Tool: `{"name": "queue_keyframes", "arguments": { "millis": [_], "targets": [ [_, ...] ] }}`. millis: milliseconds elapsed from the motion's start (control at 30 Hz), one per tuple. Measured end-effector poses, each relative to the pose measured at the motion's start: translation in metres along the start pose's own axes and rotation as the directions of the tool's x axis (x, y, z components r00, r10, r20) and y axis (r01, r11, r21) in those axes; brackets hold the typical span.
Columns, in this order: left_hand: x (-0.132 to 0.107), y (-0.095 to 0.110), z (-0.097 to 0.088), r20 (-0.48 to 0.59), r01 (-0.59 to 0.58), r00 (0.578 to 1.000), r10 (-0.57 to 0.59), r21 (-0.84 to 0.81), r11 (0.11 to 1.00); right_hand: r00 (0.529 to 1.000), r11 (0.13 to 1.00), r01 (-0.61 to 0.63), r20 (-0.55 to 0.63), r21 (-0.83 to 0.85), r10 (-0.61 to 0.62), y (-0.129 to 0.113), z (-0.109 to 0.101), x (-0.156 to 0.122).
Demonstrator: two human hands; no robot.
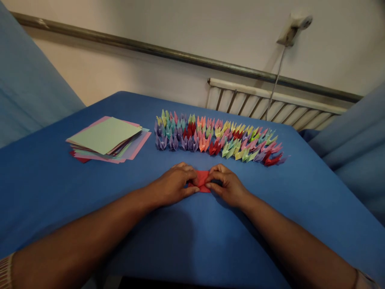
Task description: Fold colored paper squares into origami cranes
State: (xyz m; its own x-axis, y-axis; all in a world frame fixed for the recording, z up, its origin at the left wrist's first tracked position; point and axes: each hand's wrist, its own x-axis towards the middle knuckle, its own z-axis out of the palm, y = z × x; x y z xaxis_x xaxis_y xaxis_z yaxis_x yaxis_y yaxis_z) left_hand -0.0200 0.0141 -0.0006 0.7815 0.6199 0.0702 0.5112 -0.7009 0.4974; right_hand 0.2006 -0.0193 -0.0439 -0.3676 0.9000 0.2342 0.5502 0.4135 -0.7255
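Note:
A small folded red paper (202,178) lies on the blue table (90,188) in front of me. My left hand (174,184) pinches its left side with fingers curled onto it. My right hand (227,184) grips its right side the same way, fingertips pressed on the paper. Both hands rest on the table surface. Most of the red paper is hidden under my fingers.
Rows of several small folded paper cranes in many colours (215,138) stand just beyond my hands. A stack of coloured square sheets (108,138) lies at the back left. A white radiator (270,105) and a wall rail sit behind the table.

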Motion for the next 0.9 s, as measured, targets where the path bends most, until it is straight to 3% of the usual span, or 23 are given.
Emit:
{"name": "queue_keyframes", "arguments": {
  "millis": [133, 433, 667, 900],
  "targets": [
    [0.002, -0.002, 0.003, -0.022, -0.005, 1.000, 0.004, -0.054, 0.999, 1.000, 1.000, -0.012, -0.027, -0.005, 0.012, 0.001, 0.001, 0.004],
    [0.003, 0.000, 0.006, -0.058, 0.084, 0.995, -0.084, -0.013, 0.996, 0.993, 0.984, -0.099, -0.083, -0.149, 0.087, 0.003, 0.008, 0.007],
    [0.001, 0.000, 0.007, -0.001, -0.002, 1.000, 0.002, 0.038, 0.999, 0.995, 0.955, 0.061, 0.090, -0.290, -0.036, -0.007, 0.002, 0.008],
    [0.000, 0.004, 0.004, -0.019, -0.109, 0.993, 0.113, 0.146, 0.983, 0.997, 0.955, 0.038, 0.069, -0.293, -0.019, -0.011, -0.002, 0.007]
  ]
}}
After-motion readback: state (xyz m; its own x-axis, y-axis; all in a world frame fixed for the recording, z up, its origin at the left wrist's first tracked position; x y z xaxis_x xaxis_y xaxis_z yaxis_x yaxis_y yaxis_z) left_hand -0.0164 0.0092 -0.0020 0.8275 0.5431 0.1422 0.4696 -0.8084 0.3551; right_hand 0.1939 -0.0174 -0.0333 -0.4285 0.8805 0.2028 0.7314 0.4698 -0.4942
